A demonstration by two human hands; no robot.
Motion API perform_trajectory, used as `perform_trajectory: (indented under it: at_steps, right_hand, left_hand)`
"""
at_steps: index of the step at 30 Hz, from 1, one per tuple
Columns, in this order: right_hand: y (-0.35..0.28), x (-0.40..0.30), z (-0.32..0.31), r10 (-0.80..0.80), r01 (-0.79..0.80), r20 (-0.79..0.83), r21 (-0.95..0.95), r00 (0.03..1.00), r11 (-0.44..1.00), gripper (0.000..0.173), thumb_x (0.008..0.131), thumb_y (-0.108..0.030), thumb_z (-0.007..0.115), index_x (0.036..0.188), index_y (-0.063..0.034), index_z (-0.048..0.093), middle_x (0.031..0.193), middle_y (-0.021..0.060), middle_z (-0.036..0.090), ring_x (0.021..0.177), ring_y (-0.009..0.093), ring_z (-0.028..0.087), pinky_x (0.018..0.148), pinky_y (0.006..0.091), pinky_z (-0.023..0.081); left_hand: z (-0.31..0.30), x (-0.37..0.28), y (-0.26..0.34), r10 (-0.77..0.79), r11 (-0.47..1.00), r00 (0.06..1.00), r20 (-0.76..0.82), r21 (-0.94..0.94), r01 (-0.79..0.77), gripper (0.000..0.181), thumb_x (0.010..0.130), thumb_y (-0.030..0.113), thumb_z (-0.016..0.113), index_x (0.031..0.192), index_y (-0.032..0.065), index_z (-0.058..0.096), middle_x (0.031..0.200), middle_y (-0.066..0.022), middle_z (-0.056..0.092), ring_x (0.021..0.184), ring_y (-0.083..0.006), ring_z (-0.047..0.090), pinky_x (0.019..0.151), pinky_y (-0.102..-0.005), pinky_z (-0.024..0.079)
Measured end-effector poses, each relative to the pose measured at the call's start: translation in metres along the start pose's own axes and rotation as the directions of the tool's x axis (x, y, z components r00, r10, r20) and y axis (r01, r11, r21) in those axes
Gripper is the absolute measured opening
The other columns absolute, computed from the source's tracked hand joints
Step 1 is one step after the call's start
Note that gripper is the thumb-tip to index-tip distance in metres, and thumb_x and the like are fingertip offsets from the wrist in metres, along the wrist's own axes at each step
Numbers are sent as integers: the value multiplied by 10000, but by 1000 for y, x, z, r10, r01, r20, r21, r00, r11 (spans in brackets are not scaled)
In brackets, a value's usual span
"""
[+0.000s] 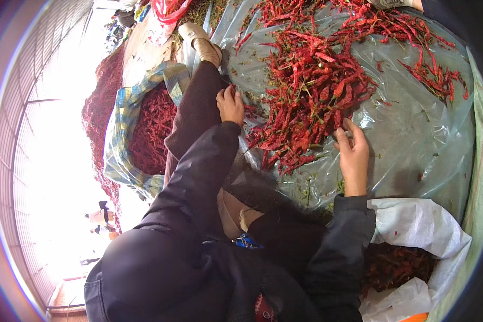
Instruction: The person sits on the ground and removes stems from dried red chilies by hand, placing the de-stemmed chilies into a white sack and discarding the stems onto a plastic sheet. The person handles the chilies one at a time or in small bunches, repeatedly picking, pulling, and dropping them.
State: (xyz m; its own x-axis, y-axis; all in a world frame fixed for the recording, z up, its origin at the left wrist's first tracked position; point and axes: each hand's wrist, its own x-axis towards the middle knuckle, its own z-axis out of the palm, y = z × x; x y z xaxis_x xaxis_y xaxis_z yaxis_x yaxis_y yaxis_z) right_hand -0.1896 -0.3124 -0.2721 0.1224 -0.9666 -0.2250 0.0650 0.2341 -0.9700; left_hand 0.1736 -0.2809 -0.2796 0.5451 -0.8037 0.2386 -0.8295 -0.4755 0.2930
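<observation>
A heap of dried red chili peppers (306, 88), many with green stems, lies before me on a clear plastic sheet (410, 149). My right hand (354, 155) is at the heap's lower right edge, thumb and fingers slightly apart, fingertips against the peppers. My left hand (230, 105) is beside my outstretched leg, left of the heap, with its fingers bent. A bit of red shows by its fingertips, but whether it grips a pepper is unclear. Past that leg stands a checked woven sack (122, 108), its mouth open, filled with red chilies (155, 129).
At lower right a white woven sack (416, 221) holds dark red peppers (402, 263). A smaller chili cluster (438, 78) lies at right. Beyond the checked sack rises a large chili pile (104, 80). A red plastic bag (167, 16) is at the top. Another person's foot (392, 3) shows at upper right.
</observation>
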Motion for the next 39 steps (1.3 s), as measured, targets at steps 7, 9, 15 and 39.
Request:
perform_trajectory:
  at_steps: [7, 9, 15, 39]
  right_hand:
    - [-8, 0, -2, 77, -78, 66, 23, 995, 997, 367, 910, -221, 628, 1173, 31, 583, 1031, 105, 660, 850, 138, 624, 748, 275, 497]
    - [-6, 5, -10, 69, -71, 22, 63, 997, 996, 342, 918, -211, 619, 1148, 41, 594, 1007, 94, 661, 829, 123, 621, 720, 262, 506]
    - [-14, 4, -10, 7, -8, 37, 28, 999, 1000, 308, 917, -179, 613, 1146, 26, 600, 995, 85, 667, 818, 118, 625, 688, 262, 514]
    - [-20, -32, 8, 195, -228, 447, 21, 873, 973, 430, 935, -144, 575, 1322, 3, 457, 1200, 166, 595, 995, 200, 631, 815, 309, 541]
  left_hand:
    - [61, -7, 19, 345, 878, 920, 187, -411, -246, 488, 998, 329, 351, 1387, 36, 379, 1375, -244, 413, 1276, -422, 382, 1063, -417, 318]
    - [54, -51, 87, 286, 808, 933, 220, -578, -112, 443, 997, 276, 378, 1361, 24, 405, 1400, -222, 392, 1321, -376, 357, 1098, -406, 288]
    - [-15, -77, 98, 235, 798, 913, 334, -603, 16, 398, 908, 42, 543, 1301, 41, 475, 1276, -180, 473, 1168, -314, 524, 936, -357, 476]
    - [-76, -129, 56, -67, 388, 893, 445, -813, 435, 324, 918, 40, 540, 1237, -16, 534, 1134, -89, 599, 1005, -141, 568, 863, -270, 467]
